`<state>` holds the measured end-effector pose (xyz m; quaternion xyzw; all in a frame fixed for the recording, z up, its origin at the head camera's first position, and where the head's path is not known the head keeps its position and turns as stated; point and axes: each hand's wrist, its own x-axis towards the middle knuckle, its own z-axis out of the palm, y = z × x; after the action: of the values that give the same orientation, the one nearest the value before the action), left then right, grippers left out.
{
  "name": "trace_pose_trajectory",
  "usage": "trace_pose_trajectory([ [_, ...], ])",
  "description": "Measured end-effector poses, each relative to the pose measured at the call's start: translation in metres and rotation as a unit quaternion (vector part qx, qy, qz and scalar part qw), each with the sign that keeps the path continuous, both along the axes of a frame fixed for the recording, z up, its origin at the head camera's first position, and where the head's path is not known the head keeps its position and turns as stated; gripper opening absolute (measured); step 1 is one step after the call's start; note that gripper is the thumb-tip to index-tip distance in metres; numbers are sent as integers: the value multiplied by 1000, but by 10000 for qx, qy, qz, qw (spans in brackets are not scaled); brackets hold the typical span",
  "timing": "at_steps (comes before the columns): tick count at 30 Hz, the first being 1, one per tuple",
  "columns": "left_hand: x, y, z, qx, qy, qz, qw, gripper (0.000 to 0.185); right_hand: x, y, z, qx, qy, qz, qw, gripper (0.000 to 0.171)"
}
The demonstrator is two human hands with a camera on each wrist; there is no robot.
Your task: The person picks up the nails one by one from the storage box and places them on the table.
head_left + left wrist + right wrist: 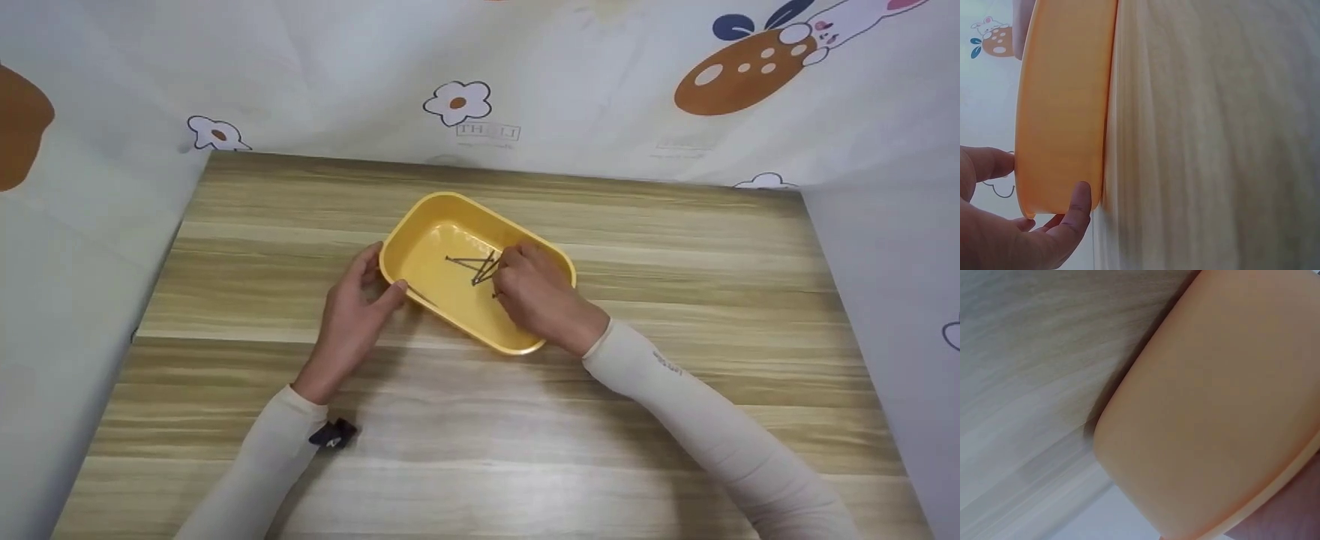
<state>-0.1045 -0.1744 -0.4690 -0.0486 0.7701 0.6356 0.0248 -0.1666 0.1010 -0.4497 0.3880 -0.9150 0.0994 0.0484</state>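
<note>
A yellow plastic tub (420, 225) with rounded corners sits at an angle on the wooden table. My left hand (351, 311) holds its left end, thumb at the rim and fingers against the outer wall; in the left wrist view the fingers (1075, 216) spread along that wall. Inside, several thin dark nails (471, 265) lie crossed on the bottom. My right hand (536, 289) reaches in over the right side, fingers curled at the nails, which run in under them; its fingertips are hidden. The right wrist view shows mostly the tub's outer wall (1207, 399).
The wood-grain table (480, 442) stretches around the tub on all sides. A white patterned sheet (360, 82) hangs behind its far edge and down both sides. A small black clip-like piece (334, 433) sits at the left sleeve.
</note>
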Motion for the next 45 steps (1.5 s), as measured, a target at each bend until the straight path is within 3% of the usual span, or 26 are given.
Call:
trace_pose_trajectory([
  [11, 0, -1, -1, -189, 204, -59, 9996, 70, 3, 6, 10, -277, 308, -105, 9991, 12],
  [17, 1, -1, 0, -332, 216, -23, 9992, 70, 7, 13, 18, -574, 196, -169, 9980, 10],
  [31, 0, -1, -1, -218, 188, -42, 9996, 70, 23, 34, 41, -1144, 308, -329, 9924, 5],
  [45, 0, -2, 1, -132, 76, -150, 9998, 72, 36, 57, 54, -1301, 510, -388, 9894, 5],
])
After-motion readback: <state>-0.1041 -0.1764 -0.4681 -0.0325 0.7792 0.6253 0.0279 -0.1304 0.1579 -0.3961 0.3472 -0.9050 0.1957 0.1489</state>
